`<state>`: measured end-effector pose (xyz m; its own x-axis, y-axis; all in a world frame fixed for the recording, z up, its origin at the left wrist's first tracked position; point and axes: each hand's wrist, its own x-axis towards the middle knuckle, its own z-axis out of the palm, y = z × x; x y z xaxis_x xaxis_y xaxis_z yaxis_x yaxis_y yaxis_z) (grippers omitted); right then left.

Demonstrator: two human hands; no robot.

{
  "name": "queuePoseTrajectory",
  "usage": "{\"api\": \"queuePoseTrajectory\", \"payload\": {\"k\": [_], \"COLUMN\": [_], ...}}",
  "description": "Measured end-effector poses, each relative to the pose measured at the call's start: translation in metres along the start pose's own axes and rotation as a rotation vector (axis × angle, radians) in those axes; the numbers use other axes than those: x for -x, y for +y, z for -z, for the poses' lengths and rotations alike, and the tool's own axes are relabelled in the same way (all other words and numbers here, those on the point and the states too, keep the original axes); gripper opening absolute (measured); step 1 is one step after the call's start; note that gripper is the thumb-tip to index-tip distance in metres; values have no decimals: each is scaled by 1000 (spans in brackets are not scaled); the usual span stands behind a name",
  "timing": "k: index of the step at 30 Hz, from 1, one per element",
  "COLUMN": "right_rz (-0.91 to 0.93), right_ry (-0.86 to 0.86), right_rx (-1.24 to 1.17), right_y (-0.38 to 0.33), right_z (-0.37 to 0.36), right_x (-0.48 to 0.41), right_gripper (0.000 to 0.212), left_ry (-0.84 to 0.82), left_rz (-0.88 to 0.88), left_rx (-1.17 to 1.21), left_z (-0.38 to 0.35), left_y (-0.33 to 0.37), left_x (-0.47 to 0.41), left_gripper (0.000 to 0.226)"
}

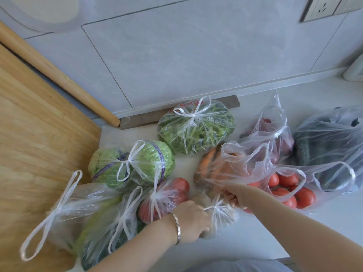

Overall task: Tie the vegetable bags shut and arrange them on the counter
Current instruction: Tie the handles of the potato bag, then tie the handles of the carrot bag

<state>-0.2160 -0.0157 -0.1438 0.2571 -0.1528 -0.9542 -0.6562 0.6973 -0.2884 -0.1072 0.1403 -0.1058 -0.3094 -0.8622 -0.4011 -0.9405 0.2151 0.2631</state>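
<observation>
The left hand [193,218] and right hand [232,197] each grip a handle of the small knotted clear plastic bag [220,216]. It sits on the white counter [251,244], between the tied tomato bag [167,197] and the open carrot bag [220,165].

1. The light is bright, even and soft; its source lies outside the view.
2. Shadows on the counter [261,238] are faint and soft-edged.
3. Small white glints sit on the plastic of the greens bag [196,132] and the tomato bag [284,185].
4. Wide-angle distortion slants the seams of the wall tiles [186,55]; the socket [324,6] leans in its corner.
5. The left hand [193,219], the right hand [233,197] and the small bag [220,214] they grip look slightly soft.
</observation>
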Motion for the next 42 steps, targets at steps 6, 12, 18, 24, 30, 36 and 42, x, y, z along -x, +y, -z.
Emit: {"api": "queuePoseTrajectory", "payload": {"k": [6, 12, 18, 24, 30, 36, 42], "right_rz": [60, 245, 393, 779, 1135, 705, 972], "right_ry": [18, 193, 89, 120, 635, 695, 659], "right_rx": [-261, -23, 426, 866, 837, 1362, 778], "right_y": [9, 21, 3, -38, -79, -75, -84], "right_z": [4, 3, 12, 34, 87, 108, 79], "right_x": [5, 28, 71, 169, 175, 126, 144], "right_gripper": [40, 38, 23, 22, 24, 26, 46], "left_ry": [298, 496, 451, 556, 318, 424, 1140], "left_rz": [151, 804, 878, 609, 449, 477, 740], "left_rx": [427, 1450, 1030, 664, 699, 632, 1147], "left_z": [-12, 7, 31, 92, 107, 111, 134], "left_y": [-29, -12, -6, 7, 20, 22, -27], "left_x": [20, 7, -23, -59, -116, -113, -54], "left_gripper": [26, 39, 19, 25, 46, 15, 32]}}
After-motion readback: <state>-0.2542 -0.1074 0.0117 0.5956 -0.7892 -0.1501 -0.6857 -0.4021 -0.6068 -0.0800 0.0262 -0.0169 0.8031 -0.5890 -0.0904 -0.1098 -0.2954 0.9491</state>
